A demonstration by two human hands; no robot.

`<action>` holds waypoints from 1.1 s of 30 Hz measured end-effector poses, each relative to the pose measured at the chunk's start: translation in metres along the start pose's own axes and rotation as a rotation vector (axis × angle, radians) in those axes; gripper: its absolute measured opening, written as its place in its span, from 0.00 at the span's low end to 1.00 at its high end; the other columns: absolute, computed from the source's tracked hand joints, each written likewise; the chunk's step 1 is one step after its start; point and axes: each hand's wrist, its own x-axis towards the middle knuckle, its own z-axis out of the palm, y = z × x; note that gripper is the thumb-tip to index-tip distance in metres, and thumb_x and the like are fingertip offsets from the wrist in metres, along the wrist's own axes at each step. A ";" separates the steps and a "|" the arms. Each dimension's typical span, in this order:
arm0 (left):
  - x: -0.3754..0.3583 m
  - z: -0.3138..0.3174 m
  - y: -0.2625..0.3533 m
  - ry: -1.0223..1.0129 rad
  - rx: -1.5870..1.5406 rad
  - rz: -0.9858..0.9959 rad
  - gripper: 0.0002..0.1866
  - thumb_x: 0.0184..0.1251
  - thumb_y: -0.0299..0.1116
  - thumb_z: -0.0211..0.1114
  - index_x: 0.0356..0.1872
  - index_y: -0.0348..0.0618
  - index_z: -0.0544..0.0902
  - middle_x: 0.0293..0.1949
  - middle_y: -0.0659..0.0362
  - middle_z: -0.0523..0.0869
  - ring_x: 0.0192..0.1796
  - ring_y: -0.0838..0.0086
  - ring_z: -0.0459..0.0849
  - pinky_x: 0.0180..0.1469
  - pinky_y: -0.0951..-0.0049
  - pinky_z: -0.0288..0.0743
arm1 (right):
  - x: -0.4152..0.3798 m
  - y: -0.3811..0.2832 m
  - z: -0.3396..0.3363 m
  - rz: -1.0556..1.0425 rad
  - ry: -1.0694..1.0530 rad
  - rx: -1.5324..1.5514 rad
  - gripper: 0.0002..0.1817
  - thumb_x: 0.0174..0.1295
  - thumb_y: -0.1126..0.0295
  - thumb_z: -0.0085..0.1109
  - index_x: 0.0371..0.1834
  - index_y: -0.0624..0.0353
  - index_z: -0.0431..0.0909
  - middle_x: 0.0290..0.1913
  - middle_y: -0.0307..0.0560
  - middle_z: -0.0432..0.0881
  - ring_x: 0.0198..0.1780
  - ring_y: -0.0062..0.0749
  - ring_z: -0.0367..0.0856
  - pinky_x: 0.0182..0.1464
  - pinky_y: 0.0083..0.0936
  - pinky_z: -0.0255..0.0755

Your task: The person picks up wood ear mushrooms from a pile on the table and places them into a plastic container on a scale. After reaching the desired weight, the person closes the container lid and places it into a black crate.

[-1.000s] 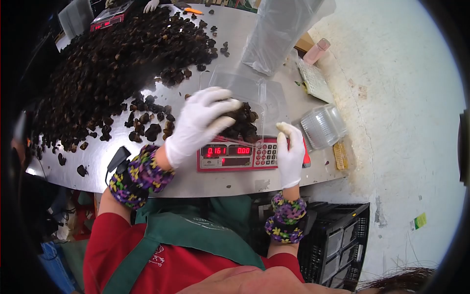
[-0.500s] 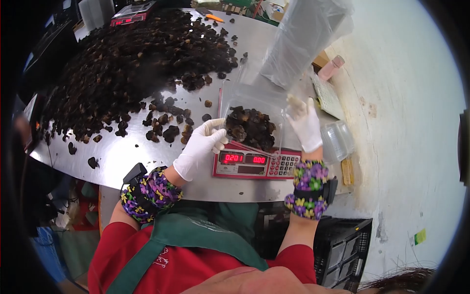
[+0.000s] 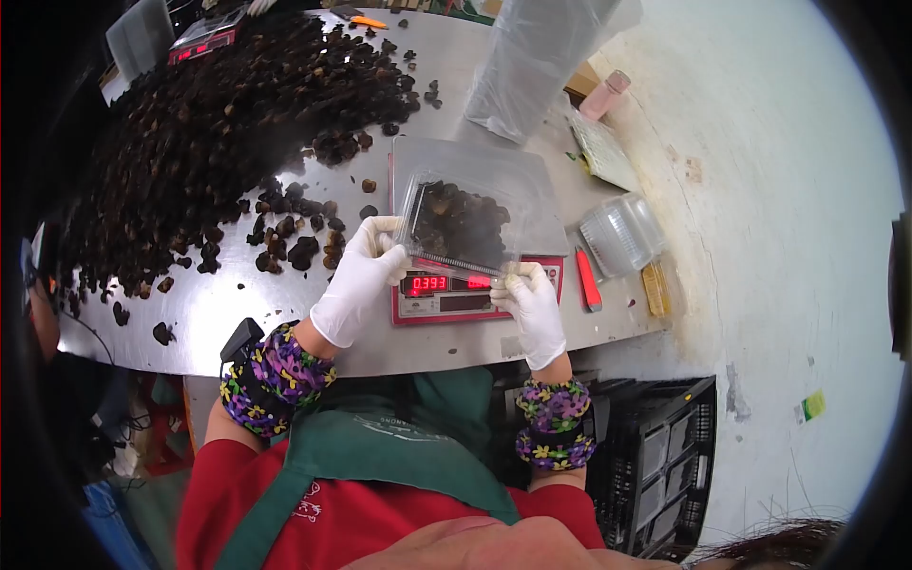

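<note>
A clear plastic clamshell box sits over the pan of the red digital scale, with its lid folded down over the contents. Dark brown-black pieces like dried mushrooms show through the plastic. My left hand, white-gloved, pinches the box's near left corner. At the near right corner, the gloved fingers of my right hand close on the box edge. Red digits on the scale read 0.393, while my right hand and the box partly cover the second display and the keypad.
A big heap of the dark pieces spreads over the metal table, with loose ones nearer me. To the right lie a red-handled tool, stacked clear boxes and a pink bottle. A tall plastic-wrapped stack stands behind the scale.
The box's lid has come down over the pieces. My right hand has moved left and toward me onto the near edge. The reading rose from 0.201 to 0.393, and the view shifted.
</note>
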 end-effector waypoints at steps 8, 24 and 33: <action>-0.027 0.004 -0.004 -0.096 0.020 0.035 0.19 0.73 0.23 0.61 0.62 0.38 0.70 0.32 0.65 0.79 0.33 0.81 0.79 0.39 0.80 0.75 | -0.015 0.000 0.000 -0.240 0.094 -0.105 0.06 0.75 0.74 0.53 0.51 0.62 0.73 0.39 0.44 0.83 0.36 0.25 0.82 0.43 0.26 0.80; 0.004 -0.015 -0.047 -0.239 0.070 0.185 0.18 0.75 0.24 0.63 0.62 0.43 0.72 0.38 0.69 0.75 0.33 0.83 0.73 0.36 0.82 0.70 | -0.007 0.052 -0.017 -0.095 0.054 0.287 0.13 0.72 0.75 0.55 0.57 0.59 0.71 0.41 0.43 0.80 0.42 0.25 0.81 0.48 0.26 0.80; -0.041 0.079 -0.046 -0.663 0.206 -0.068 0.23 0.77 0.22 0.59 0.69 0.42 0.67 0.53 0.56 0.85 0.49 0.74 0.84 0.57 0.73 0.77 | -0.051 -0.002 -0.036 -0.504 0.560 0.477 0.33 0.68 0.78 0.56 0.77 0.62 0.59 0.70 0.48 0.70 0.70 0.32 0.68 0.73 0.31 0.62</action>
